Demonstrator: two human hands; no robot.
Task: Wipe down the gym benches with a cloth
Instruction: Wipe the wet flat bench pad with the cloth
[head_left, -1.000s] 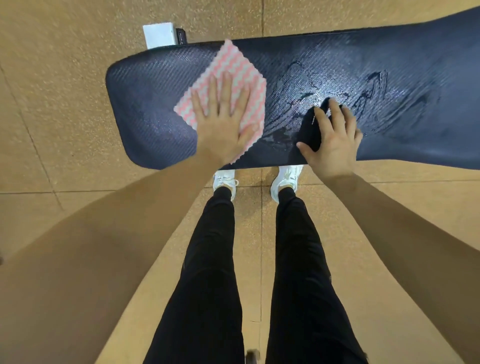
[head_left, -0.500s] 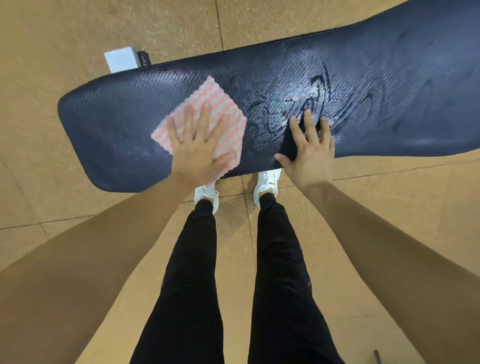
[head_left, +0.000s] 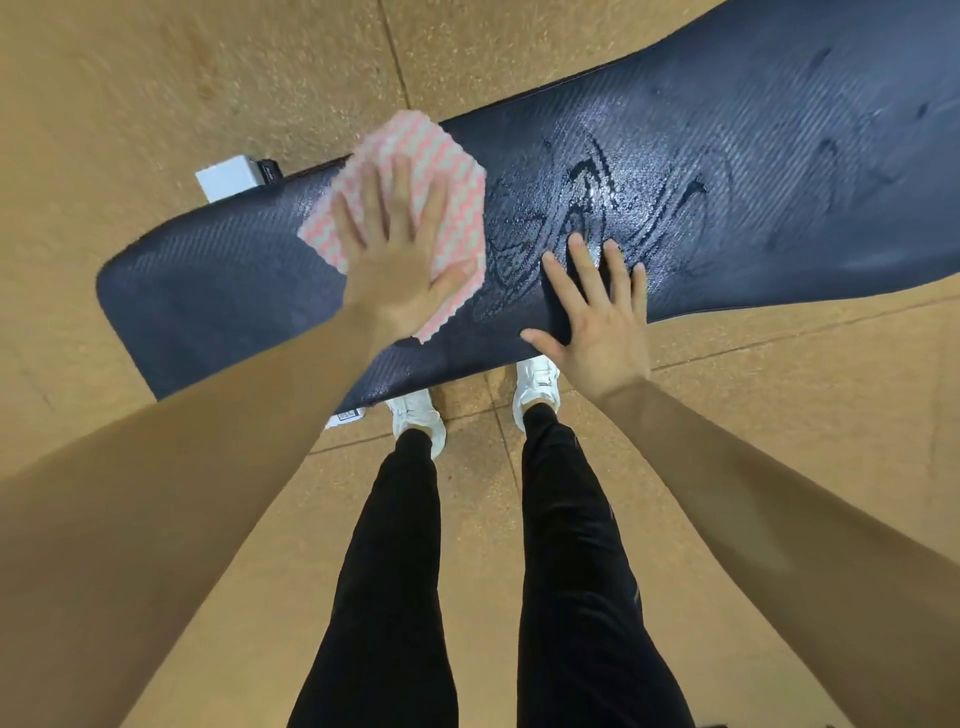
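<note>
The left grip (head_left: 400, 260) is pressing down flat on the pink-and-white cloth (head_left: 410, 150), fingers straight and spread, not curled round it. The cloth is lying across the far half of the padded surface (head_left: 753, 156), with its far corner hanging over the far edge. The surface's long axis is running from near left to far right. The wet streaks (head_left: 587, 208) are lying just right of the cloth, between the two grips and beyond. The left grip is the one carrying the cloth, so any further wiping is likely heading rightward along that axis. The duller left end (head_left: 197, 291) is sitting the other way.

The right grip (head_left: 597, 322) is resting opened out on the near edge, fingers straight and pointing far. Whether something dark is lying under it I cannot tell.

Compared with half a second ago, the cloth is sitting further toward the far edge, where it was mid-width. The right grip's fingers are reaching further onto the pad.
</note>
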